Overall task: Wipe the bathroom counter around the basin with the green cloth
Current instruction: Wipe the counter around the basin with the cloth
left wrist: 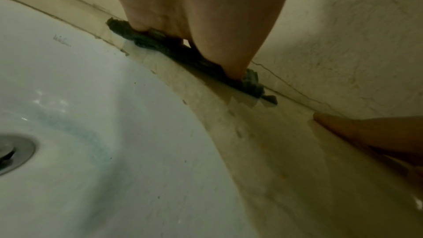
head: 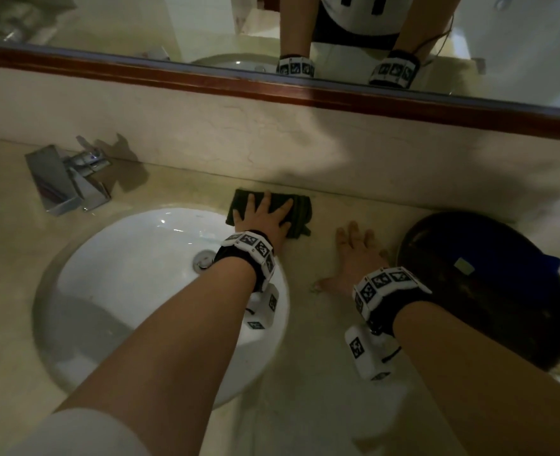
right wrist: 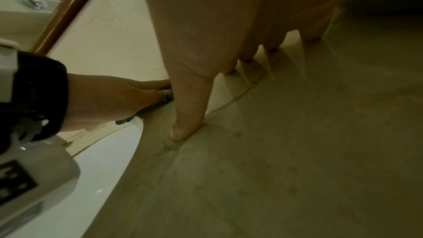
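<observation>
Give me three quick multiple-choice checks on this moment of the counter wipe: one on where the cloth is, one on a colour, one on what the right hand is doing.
1. Where does the green cloth lie?
A. inside the basin
B. on the counter behind the basin, near the back wall
C. on the tap

2. What colour is the basin?
A. white
B. black
C. blue

3. What is the right hand doing?
A. gripping the tap
B. lifting the dark bowl
C. resting flat on the counter, fingers spread, holding nothing

Answers: 1 B, the left hand presses the cloth flat on the counter between rim and wall. 2 A, the bowl around the drain is white. 3 C, its fingertips touch bare counter.
</observation>
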